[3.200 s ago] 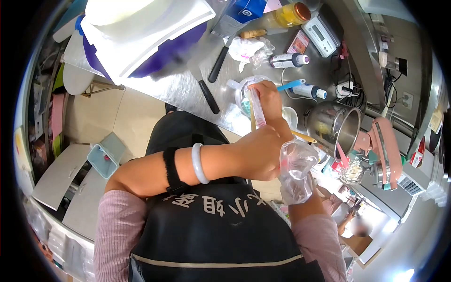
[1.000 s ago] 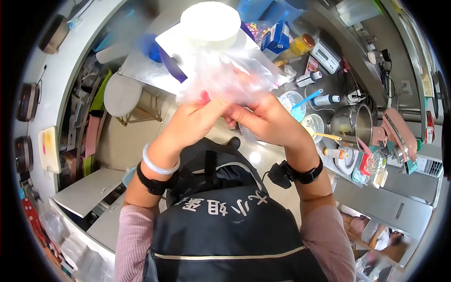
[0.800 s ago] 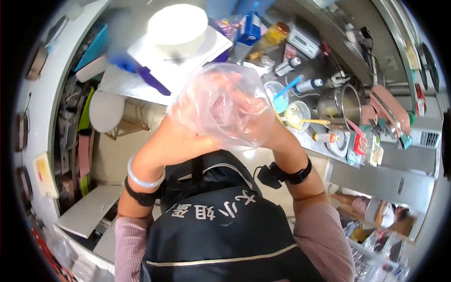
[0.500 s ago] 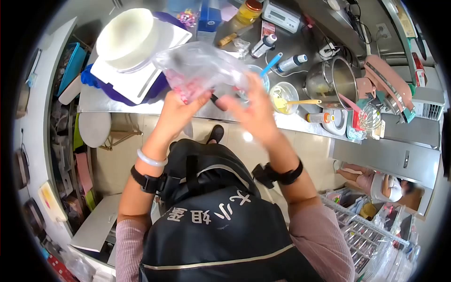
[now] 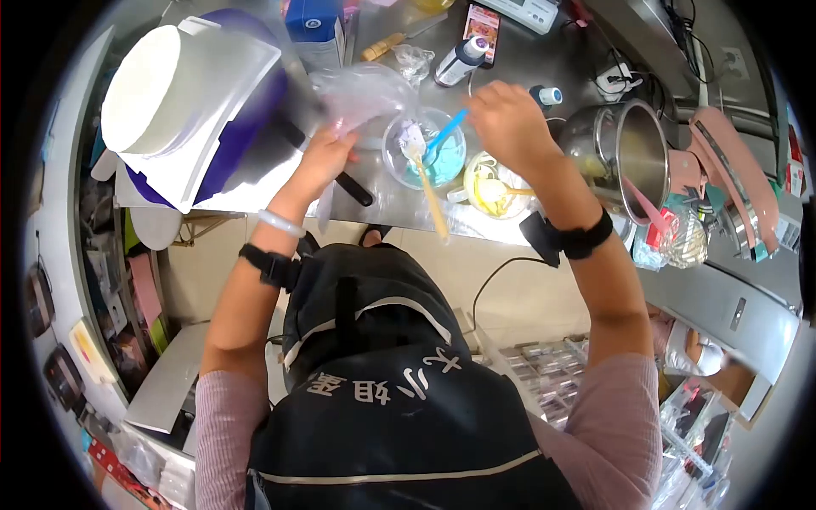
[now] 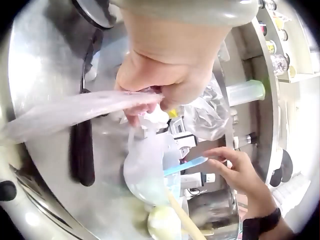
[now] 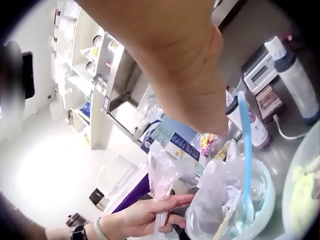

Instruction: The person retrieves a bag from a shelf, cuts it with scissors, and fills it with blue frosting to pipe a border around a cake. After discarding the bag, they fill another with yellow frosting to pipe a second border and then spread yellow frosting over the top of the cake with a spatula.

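Observation:
My left hand (image 5: 325, 160) grips a clear plastic piping bag (image 5: 361, 92) with a pinkish tint. Its upper part spreads above the fingers, while a narrow tail (image 6: 60, 112) hangs below them in the left wrist view. To the right, my right hand (image 5: 514, 127) pinches the handle end of a blue spatula (image 5: 450, 126). That spatula stands slanted in a clear plastic bowl (image 5: 387, 161) with pale blue and lavender cream. A yellow-handled spatula (image 5: 432, 200) leans there too, lavender cream on its blade. Black-handled knives (image 5: 353, 189) lie beside my left hand.
A white cake (image 5: 140, 89) on a board stands at left. A second bowl (image 5: 469, 174) with yellow cream sits right of the first, before the steel mixer bowl (image 5: 642, 161) and pink mixer (image 5: 727, 170). Bottles (image 5: 461, 61), a phone (image 5: 483, 25) and a blue carton (image 5: 314, 30) are behind.
Both hands had the piping bag spread between them; the right hand has let go and moved right to the blue spatula. The left hand keeps the bag, near the bowl's left side.

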`<state>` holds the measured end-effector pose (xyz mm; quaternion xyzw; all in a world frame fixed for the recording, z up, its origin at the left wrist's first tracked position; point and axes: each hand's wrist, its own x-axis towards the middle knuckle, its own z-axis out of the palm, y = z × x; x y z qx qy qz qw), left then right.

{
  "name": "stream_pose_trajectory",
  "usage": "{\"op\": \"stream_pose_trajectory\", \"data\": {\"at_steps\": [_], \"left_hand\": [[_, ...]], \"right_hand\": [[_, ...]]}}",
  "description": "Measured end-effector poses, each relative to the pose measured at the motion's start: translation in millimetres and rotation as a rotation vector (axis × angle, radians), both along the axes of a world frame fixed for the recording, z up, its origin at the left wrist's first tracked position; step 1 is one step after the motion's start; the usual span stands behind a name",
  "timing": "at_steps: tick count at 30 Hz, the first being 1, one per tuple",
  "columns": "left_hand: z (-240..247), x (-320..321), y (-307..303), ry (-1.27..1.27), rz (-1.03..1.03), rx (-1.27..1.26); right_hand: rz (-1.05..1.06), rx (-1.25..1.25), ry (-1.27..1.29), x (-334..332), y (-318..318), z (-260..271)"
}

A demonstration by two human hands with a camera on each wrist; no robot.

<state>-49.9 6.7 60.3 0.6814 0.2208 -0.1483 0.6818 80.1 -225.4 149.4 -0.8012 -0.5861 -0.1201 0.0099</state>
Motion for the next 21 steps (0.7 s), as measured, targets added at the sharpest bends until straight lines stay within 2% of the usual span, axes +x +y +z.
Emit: {"op": "stream_pose_trajectory", "data": {"at_steps": [2, 4, 6, 7, 9, 10, 12, 14, 16, 17, 19, 21], "left_hand": [[2, -9, 1, -0.001, 0.220, 0.028], [2, -18, 3, -0.053, 0.214, 0.078], [-8, -21, 4, -0.167, 0.203, 0.154], [-8, -16, 5, -0.165, 0.214, 0.152], [-7, -8, 3, -0.185, 0.077, 0.055], [-4, -6, 2, -0.179, 0.086, 0.053], [0, 0, -2, -0.159, -0.033, -0.075], [-4, 1, -3, -0.172, -0.018, -0.126], [-6, 2, 4, -0.046, -0.217, -0.095], [-10, 2, 5, -0.042, -0.220, -0.104], [-21, -1, 6, -0.075, -0.132, -0.293], [-28, -3, 6, -0.071, -0.098, -0.390]], "right_hand": [[-0.477, -0.318, 0.386, -29, 5, 20], [-0.461, -0.320, 0.553, -56, -14, -6], [-0.466, -0.237, 0.783, -90, -23, -10], [-0.457, -0.245, 0.781, -98, -22, -12], [-0.306, 0.015, 0.791, -112, -18, -14], [-0.298, 0.008, 0.796, -110, -18, -18], [-0.100, 0.092, 0.839, -103, -16, -25], [-0.115, 0.155, 0.797, -87, -5, -22], [-0.200, 0.322, 0.769, -67, 11, -13], [-0.207, 0.315, 0.771, -56, 20, -11], [-0.267, 0.401, 0.832, -37, 38, -8], [-0.344, 0.348, 0.854, -26, 52, -6]]}}
